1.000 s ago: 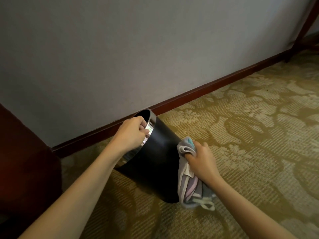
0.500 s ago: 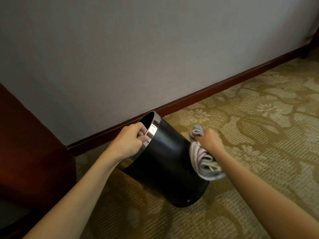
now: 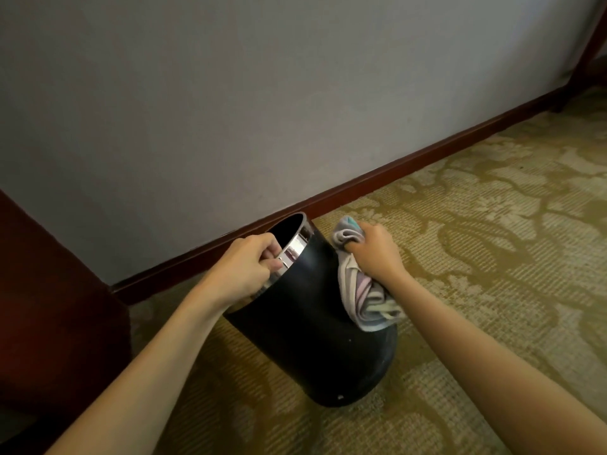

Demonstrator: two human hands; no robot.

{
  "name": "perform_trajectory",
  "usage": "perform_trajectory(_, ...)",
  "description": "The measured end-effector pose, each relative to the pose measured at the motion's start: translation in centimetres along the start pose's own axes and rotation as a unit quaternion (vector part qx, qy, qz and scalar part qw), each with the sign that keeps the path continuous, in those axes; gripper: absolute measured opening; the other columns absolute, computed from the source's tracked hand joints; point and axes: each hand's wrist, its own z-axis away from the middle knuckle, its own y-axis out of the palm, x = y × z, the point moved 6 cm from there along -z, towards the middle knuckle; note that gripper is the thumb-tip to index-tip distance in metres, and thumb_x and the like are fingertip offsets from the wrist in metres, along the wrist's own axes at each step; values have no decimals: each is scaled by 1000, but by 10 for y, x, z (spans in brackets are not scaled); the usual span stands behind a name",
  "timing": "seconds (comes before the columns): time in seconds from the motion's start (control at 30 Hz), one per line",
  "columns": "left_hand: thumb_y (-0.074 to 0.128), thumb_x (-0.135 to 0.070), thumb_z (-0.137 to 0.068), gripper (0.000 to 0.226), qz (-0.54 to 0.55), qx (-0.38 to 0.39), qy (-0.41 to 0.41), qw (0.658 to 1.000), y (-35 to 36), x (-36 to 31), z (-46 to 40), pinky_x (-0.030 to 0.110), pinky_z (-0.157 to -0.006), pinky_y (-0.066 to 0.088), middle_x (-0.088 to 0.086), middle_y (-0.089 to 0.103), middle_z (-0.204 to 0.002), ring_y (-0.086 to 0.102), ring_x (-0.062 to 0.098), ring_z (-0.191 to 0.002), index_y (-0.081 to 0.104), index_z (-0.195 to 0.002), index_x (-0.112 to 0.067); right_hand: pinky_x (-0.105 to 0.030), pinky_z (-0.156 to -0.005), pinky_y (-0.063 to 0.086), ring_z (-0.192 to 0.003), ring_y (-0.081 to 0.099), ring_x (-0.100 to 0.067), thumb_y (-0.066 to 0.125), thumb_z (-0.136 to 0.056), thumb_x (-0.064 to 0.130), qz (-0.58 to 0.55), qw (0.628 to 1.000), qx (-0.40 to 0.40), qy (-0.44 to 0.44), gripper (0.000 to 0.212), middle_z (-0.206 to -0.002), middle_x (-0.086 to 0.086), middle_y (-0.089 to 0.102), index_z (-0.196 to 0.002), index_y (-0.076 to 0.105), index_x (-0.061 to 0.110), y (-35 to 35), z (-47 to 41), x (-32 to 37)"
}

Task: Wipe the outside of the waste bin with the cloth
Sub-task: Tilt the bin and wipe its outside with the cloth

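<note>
— Tilting the waste bin (image 3: pixel 305 326) away toward the wall (image 3: pixel 262 110), is that it?

— Yes. It leans on its bottom edge on the carpet (image 3: pixel 476 257), mouth turned to the skirting board (image 3: pixel 410 165). The left hand (image 3: pixel 244 269) is clenched over the shiny metal rim (image 3: pixel 294 249), fingers hooked inside, thumb outside.

— And the cloth (image 3: pixel 359 290)?

— Bunched in the right hand (image 3: pixel 372 254), which grasps it tight and presses it against the upper right side of the black wall of the bin. A loose fold hangs down below the hand, lying on the bin.

— Does the bin look heavy to you?

— I judge it light; one hand on the rim keeps it tipped. It looks stiff and smooth, so probably slippery under a palm. The rim seems the sensible place to hold, since it gives the fingers an edge to hook.

— Could it roll?

— Being round and balanced on one edge, it might twist or skid on the carpet if the cloth pushes hard sideways. The cloth is soft and floppy, so it should follow the curve well; the hanging part may drag.

— Anything else about?

— Dark wooden furniture (image 3: pixel 49 307) at the left, close to the bin but not touching.
</note>
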Motion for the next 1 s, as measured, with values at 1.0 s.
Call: perform_trajectory(1.0,70,-9,-75,13,189,2,-147,971,63,-82,-83,24,-50,54,11,68,-85,68,18,-68,67,-87,-2,-31,-65,36,-84,55,-25,58,-83,19,-67,991,-102,51,12,-87,-10,61,-78,50,26,-130,43,-82)
